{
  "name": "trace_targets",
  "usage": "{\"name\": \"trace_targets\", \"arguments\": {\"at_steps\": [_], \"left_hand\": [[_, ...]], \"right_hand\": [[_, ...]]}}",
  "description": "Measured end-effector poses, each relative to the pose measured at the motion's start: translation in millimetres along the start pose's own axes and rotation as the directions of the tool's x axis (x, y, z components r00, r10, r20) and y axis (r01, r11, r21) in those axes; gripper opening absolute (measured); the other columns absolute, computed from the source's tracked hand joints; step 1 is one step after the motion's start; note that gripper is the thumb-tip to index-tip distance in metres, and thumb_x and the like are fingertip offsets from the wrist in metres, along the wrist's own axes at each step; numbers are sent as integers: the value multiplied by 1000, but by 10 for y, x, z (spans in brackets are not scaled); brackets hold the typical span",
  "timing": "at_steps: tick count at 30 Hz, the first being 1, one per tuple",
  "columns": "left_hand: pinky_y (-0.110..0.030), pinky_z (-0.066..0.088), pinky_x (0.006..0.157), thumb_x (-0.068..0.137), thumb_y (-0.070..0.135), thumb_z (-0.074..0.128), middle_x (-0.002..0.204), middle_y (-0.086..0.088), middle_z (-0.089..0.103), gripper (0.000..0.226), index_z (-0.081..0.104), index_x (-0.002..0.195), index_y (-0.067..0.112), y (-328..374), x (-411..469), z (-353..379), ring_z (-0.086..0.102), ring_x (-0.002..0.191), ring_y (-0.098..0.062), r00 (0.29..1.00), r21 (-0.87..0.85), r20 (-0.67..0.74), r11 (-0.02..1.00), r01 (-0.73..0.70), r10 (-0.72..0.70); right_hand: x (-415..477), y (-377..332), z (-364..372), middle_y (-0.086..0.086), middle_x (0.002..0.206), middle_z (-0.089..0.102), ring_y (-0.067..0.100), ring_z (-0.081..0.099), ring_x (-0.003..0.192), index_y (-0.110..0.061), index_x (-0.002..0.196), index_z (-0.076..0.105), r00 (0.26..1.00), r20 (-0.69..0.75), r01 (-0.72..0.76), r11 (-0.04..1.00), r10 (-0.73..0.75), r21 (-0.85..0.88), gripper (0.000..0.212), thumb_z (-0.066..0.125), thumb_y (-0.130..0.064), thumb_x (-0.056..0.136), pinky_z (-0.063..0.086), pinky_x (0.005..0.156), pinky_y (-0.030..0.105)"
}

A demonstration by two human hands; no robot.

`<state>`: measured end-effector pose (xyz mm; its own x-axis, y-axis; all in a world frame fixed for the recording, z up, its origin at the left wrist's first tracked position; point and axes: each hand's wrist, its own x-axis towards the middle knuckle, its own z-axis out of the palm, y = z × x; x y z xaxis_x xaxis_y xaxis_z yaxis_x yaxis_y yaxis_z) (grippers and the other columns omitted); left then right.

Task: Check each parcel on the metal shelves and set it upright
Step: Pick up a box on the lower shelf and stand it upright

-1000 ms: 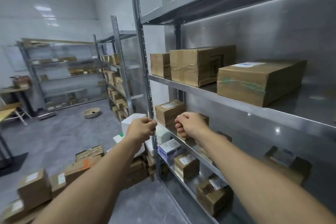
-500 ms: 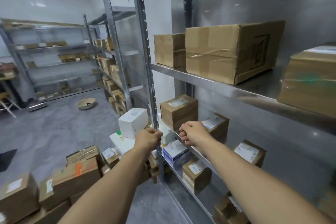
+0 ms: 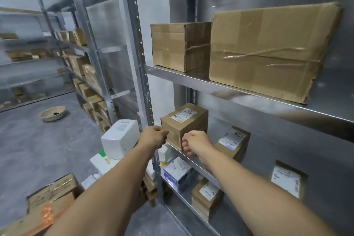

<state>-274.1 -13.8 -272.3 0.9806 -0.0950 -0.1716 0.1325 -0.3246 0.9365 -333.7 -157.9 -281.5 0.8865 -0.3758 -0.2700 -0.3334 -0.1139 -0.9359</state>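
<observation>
On the middle shelf [image 3: 214, 179] of the metal rack, at its left end, a brown labelled parcel [image 3: 183, 122] sits flat with its white label facing up. The left hand [image 3: 154, 138] is clenched into a fist just beside the parcel's front left corner, grasping nothing. The right hand [image 3: 195, 142] is also clenched and holds nothing visible, its curled fingers at the parcel's lower front edge; contact cannot be told. Behind the right wrist stands a second labelled parcel [image 3: 232, 143], label up.

On the upper shelf [image 3: 239, 92], 2 taped cartons stand side by side, a small carton [image 3: 181, 46] on the left and a large carton [image 3: 268, 50] touching it on the right. On the lower shelf lie a blue-and-white box [image 3: 177, 174] and a stack of labelled parcels [image 3: 206, 194]; another parcel [image 3: 287, 180] leans against the back wall. Left of the rack, a white foam box [image 3: 120, 138] tops a pile, floor cartons [image 3: 51, 195] lie nearby, and a bowl [image 3: 52, 113] sits on the grey floor.
</observation>
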Motion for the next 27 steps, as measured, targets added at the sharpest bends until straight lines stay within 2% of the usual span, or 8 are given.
{"name": "trace_targets", "arguments": {"at_steps": [3,6,9,11,15,19,23,27], "left_hand": [[-28,43,55,94,8,63,64,-7,59,18,65,76,6,24,467,-99,52,56,-19,997,31,65,999,-41,39],[-29,43,57,92,8,65,61,-8,59,25,64,67,9,33,879,-192,52,57,-22,988,67,140,995,-80,70],[-27,43,56,91,7,66,61,-7,59,21,67,70,8,19,1253,-283,52,56,-21,970,85,230,992,-96,75],[-27,44,55,92,7,65,61,-6,60,21,68,71,8,32,1435,-320,51,55,-19,958,81,276,991,-104,78],[-35,51,68,92,11,66,65,-8,63,16,70,77,5,57,1796,-248,55,61,-23,941,103,331,988,-115,75],[-36,49,68,91,17,68,65,-7,66,19,69,73,11,92,2053,-54,58,64,-25,922,156,379,977,-145,76],[-36,50,77,92,26,64,85,-6,69,11,68,87,17,136,2255,67,61,82,-28,931,189,343,961,-200,127],[-34,48,86,95,24,60,102,-4,65,9,63,102,19,161,2403,79,59,97,-26,945,237,309,953,-190,112]], "right_hand": [[268,-78,250,6,67,60,14,49,49,-10,78,65,997,-71,-12,996,19,89,28,48,-8,100,37,47,23],[491,-160,452,4,65,58,13,49,50,-12,78,61,986,-161,-13,994,30,106,28,46,-7,100,37,47,24],[681,-219,648,3,65,57,11,48,47,-13,80,60,967,-246,-31,985,72,168,29,42,-5,101,36,47,23],[779,-242,729,3,65,57,10,48,47,-14,83,60,953,-287,-45,981,100,191,27,42,-5,101,38,47,23],[954,-222,781,2,70,62,10,53,52,-13,108,65,913,-377,-75,972,157,222,22,44,-6,102,44,46,21],[1145,-151,684,3,74,64,13,55,59,-9,104,68,872,-445,-109,968,203,228,22,46,-9,102,46,49,22],[1412,-73,583,4,76,64,19,56,67,-16,80,65,835,-520,-81,975,179,206,26,48,-15,100,45,61,32],[1544,-29,527,5,91,62,21,57,84,-16,87,59,803,-555,-137,974,216,181,28,42,-27,105,46,75,34]]}}
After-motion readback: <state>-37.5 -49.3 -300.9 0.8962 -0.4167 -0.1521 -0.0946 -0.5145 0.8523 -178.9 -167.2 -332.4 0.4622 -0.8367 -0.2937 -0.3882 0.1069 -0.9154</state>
